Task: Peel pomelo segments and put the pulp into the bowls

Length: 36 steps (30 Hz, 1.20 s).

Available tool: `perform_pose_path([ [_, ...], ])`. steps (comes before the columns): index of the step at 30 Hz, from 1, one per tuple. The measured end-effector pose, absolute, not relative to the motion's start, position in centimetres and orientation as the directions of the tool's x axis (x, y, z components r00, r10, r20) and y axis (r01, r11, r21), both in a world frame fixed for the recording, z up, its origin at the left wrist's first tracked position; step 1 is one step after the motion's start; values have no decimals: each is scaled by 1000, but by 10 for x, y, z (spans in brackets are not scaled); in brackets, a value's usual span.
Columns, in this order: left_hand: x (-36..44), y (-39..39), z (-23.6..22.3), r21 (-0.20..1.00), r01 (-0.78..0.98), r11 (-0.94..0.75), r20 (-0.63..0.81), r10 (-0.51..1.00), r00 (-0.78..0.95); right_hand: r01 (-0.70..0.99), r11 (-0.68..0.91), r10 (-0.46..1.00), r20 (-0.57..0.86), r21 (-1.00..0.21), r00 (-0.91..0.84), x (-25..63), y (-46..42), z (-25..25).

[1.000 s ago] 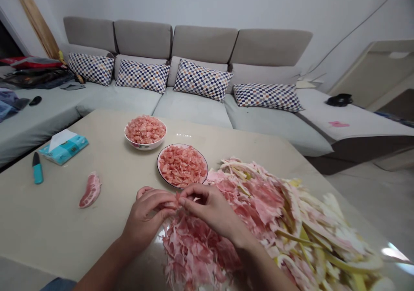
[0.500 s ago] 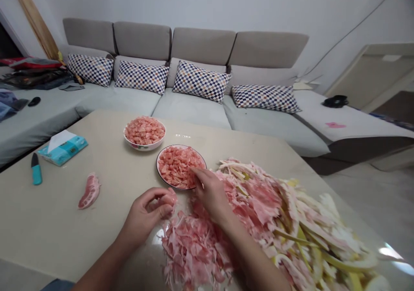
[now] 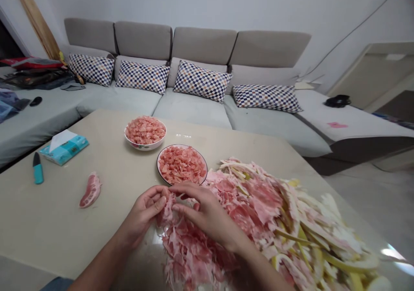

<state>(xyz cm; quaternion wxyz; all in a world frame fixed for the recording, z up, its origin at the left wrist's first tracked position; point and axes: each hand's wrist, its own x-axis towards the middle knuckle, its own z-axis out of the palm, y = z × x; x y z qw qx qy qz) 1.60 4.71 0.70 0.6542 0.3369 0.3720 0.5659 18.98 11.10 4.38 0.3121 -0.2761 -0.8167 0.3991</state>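
Observation:
My left hand (image 3: 144,211) and my right hand (image 3: 203,209) meet over the near edge of a big heap of pink and yellow pomelo peel (image 3: 265,213). Both pinch the same pink pomelo piece (image 3: 166,209) between their fingertips, its membrane hanging down. Just beyond the hands stands a shallow plate of peeled pink flesh (image 3: 182,164). A fuller white bowl of flesh (image 3: 145,132) sits behind it. One unpeeled pomelo segment (image 3: 90,190) lies alone to the left on the beige table (image 3: 48,222).
A turquoise tissue pack (image 3: 64,146) and a teal-handled knife (image 3: 37,168) lie at the table's left edge. A grey sofa with checked cushions (image 3: 202,79) runs behind the table. Clothes and bags are piled on its left end.
Half a second ago my right hand was reaching out at the plate of flesh; it has come back to my left hand and now grips the piece with it.

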Motion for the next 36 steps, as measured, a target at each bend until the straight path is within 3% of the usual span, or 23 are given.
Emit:
perform_pose_path([
  [5, 17, 49, 7, 856, -501, 129, -82, 990, 114, 279, 565, 737, 323, -776, -594, 186, 108, 41],
  [11, 15, 51, 0, 901, -434, 8, -5, 1000, 10, 384, 595, 739, 293, -706, -607, 185, 90, 49],
  [23, 13, 44, 3, 969, -228, -97, 88, 995, -50, 286, 553, 745, 312, -782, -589, 185, 62, 63],
  [28, 7, 53, 6, 928, -363, -84, 13, 981, -194, -30, 665, 437, 421, -746, -795, 191, 49, 52],
  [36, 11, 52, 10, 766, -637, 81, -73, 997, 40, 220, 735, 484, 268, -641, -833, 194, 57, 49],
])
